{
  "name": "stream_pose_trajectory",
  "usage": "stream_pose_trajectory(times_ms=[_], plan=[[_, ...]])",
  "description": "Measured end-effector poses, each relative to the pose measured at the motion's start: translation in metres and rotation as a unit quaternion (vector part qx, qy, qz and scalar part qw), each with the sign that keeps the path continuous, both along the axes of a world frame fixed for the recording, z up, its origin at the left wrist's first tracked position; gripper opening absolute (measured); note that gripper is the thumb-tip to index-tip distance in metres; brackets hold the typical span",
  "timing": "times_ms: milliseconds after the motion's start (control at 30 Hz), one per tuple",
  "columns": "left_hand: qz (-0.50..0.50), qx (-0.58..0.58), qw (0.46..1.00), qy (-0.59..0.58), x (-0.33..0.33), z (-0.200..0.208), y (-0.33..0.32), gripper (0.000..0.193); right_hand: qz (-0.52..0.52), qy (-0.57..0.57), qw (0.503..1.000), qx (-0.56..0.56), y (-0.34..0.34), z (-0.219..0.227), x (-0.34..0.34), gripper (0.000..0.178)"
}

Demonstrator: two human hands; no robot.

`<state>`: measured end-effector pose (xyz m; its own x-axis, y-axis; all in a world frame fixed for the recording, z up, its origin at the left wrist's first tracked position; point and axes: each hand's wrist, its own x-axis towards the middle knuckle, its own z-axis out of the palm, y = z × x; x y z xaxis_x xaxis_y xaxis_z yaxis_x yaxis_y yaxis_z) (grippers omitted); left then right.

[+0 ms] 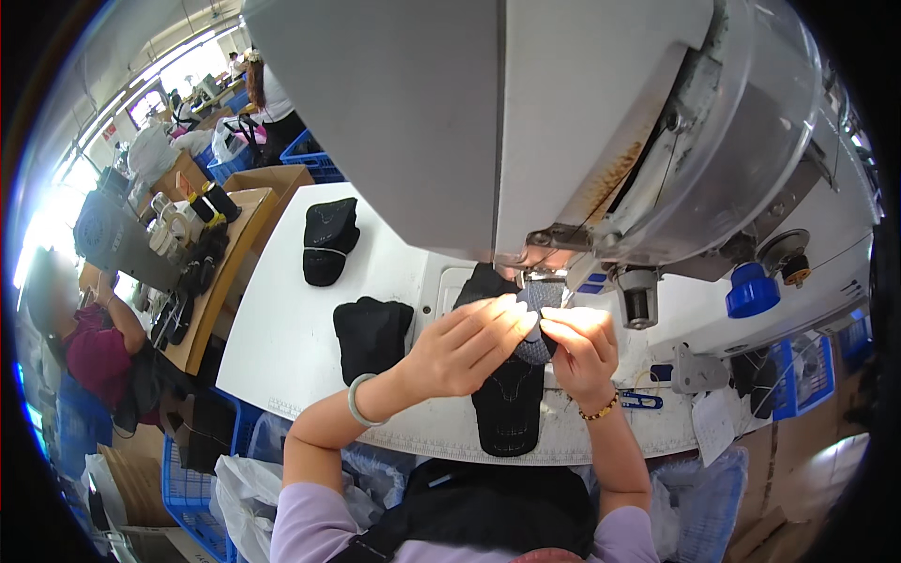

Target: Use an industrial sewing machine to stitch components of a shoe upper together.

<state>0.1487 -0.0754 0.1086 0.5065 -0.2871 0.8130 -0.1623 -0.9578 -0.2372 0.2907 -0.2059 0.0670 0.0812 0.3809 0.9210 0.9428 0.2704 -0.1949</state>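
Note:
At the needle area of a large sewing machine [413,122], I hold a small grey textured fabric piece [535,352] with both hands. My left hand [469,349] pinches its left side between thumb and fingertips. My right hand [584,352] grips its right edge in a similar pinch. The upper end of the piece lies close to the lit presser foot [544,276]; whether it is under the foot I cannot tell. Beneath my hands a long black fabric piece [510,413] with faint stitched lines lies on the white table [282,328], partly hidden by them.
Left on the table are a stack of black pieces [373,338] and a tied black bundle [330,242]. Blue thread snips [641,401] lie right of my wrist. A blue knob [753,291] juts out at right. Another person [99,352] sits at a machine far left.

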Motion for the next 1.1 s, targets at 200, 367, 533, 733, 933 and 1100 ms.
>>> stream_pose_trajectory(times_ms=[200, 367, 533, 733, 933, 1100], plan=[[0.005, 0.04, 0.999, 0.004, -0.001, 0.011, -0.004, 0.026, 0.009, -0.044, 0.999, -0.019, -0.006, 0.01, 0.009, 0.017], [0.0, 0.021, 0.999, 0.036, -0.003, 0.007, 0.0, 0.029, 0.019, -0.057, 0.998, -0.022, -0.005, 0.012, 0.01, 0.017], [-0.001, 0.012, 0.999, 0.049, -0.002, 0.007, 0.007, 0.032, -0.002, -0.06, 0.998, -0.037, -0.003, 0.017, 0.009, 0.019], [-0.021, -0.004, 0.998, 0.057, 0.002, 0.003, 0.019, 0.036, -0.015, -0.076, 0.996, -0.046, -0.001, 0.024, 0.006, 0.018], [-0.055, -0.068, 0.994, 0.07, 0.006, 0.005, 0.028, 0.036, -0.029, -0.026, 0.997, -0.063, 0.001, 0.022, -0.004, 0.019], [-0.084, -0.126, 0.988, 0.022, 0.01, -0.01, 0.039, 0.036, -0.088, -0.06, 0.992, -0.07, 0.005, 0.025, -0.019, 0.02]])
